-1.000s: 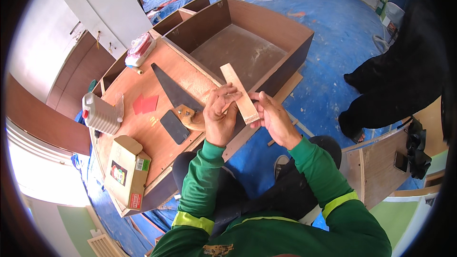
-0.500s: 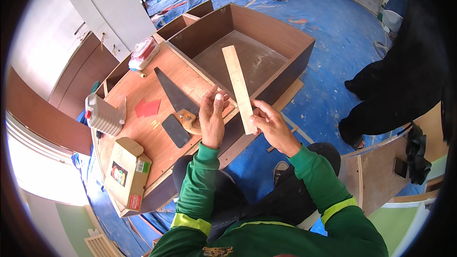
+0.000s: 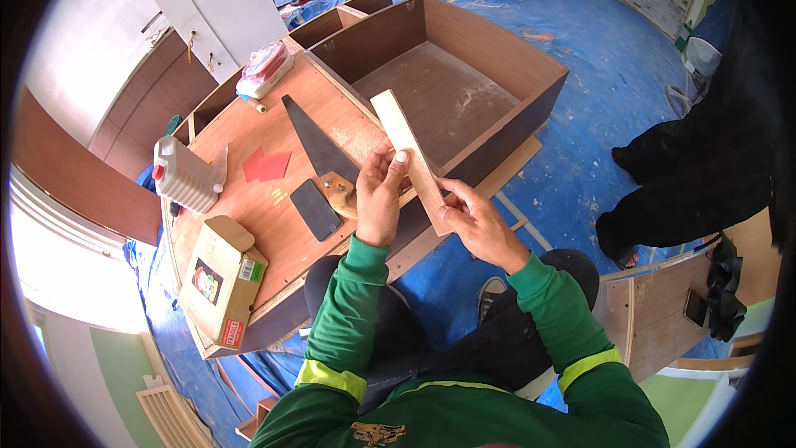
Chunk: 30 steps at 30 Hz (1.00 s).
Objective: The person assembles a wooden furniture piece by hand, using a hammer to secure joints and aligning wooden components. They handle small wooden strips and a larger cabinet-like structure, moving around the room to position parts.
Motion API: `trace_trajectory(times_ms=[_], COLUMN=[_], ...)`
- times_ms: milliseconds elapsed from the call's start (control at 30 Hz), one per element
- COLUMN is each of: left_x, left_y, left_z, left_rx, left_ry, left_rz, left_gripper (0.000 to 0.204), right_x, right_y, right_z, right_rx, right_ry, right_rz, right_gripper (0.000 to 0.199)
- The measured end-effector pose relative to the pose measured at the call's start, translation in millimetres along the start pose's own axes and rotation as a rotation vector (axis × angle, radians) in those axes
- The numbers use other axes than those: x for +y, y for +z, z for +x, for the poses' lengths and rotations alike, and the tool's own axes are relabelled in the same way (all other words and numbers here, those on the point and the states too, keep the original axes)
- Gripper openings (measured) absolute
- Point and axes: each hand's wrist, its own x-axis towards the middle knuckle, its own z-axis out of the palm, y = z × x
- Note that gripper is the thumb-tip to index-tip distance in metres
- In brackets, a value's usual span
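A short, pale wooden strip (image 3: 424, 178) slants in front of me, its far end over the edge of a brown cabinet (image 3: 489, 33). My right hand (image 3: 482, 231) pinches its near end between thumb and fingers. My left hand (image 3: 380, 206) grips it near the middle, thumb on the upper face and fingers partly hidden behind. Left of the left hand, a handsaw (image 3: 319, 139) lies on the cabinet's flat panel, wooden handle towards me, with sawdust by the blade. Beside the handle are a dark phone (image 3: 315, 209) and red paper pieces (image 3: 267, 166).
On the panel stand a whitish jug (image 3: 184, 178), an open cardboard box (image 3: 217, 278) and a red-and-white plastic pack (image 3: 265, 66). A person in black (image 3: 663, 191) stands at right, near a wooden bench (image 3: 663, 307). Blue sheeting (image 3: 572, 149) covers the floor.
My left hand has moved from beside the wooden strip onto it and closed around it. The strip has tilted, its far end lower and further left. The view has shifted slightly.
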Motion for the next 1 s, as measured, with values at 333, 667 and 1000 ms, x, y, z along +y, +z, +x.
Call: trace_trajectory(times_ms=[333,667,1000], left_x=[-0.2,-7.0,-8.0], left_y=[6.5,9.0,13.7], left_z=[-6.0,-7.9,-10.3], left_rx=[-0.063,-0.179,-0.21], left_ry=[0.092,0.196,0.196], left_rz=[0.004,0.064,0.01], left_gripper=[0.037,0.031,0.03], right_x=[-0.2,-10.0,-13.3], right_y=[-2.3,-7.1,-9.9], right_z=[0.4,-0.4,-1.2], right_rx=[0.163,0.217,0.178], right_ry=[-0.051,-0.017,0.029], right_rz=[-0.247,-0.174,0.033], right_gripper=[0.042,0.045,0.048])
